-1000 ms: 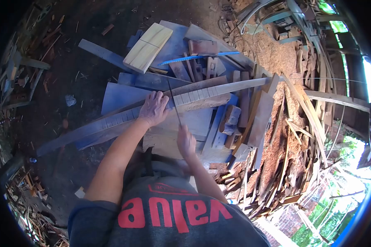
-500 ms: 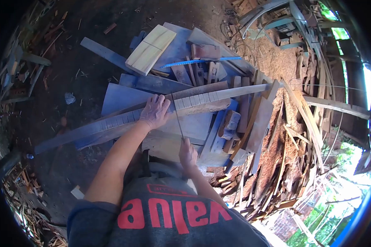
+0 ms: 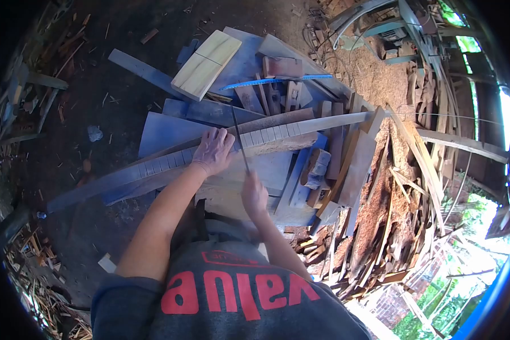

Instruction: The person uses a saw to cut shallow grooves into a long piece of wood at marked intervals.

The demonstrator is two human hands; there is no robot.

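A long wooden strip (image 3: 272,134) with a row of evenly spaced cuts across it lies over the cluttered worktop. My left hand (image 3: 214,153) presses on the strip near its middle, fingers curled over the far edge. Just right of those fingers, a thin saw blade (image 3: 237,129) crosses the strip. My right hand (image 3: 255,195) is closed around the saw's near end, hiding the handle. Below the strip sits a thicker piece of timber (image 3: 289,145) with a rough side.
Beyond the strip lie a pale wooden block (image 3: 207,65), a blue saw blade (image 3: 275,82) and a reddish-brown block (image 3: 282,67). To the right are a rough wood chunk (image 3: 315,168), leaning boards (image 3: 360,164) and heaped offcuts over sawdust (image 3: 374,73).
My right hand has pushed the saw forward, away from my body, so more blade reaches past the strip's far edge. My left hand stays in place on the strip.
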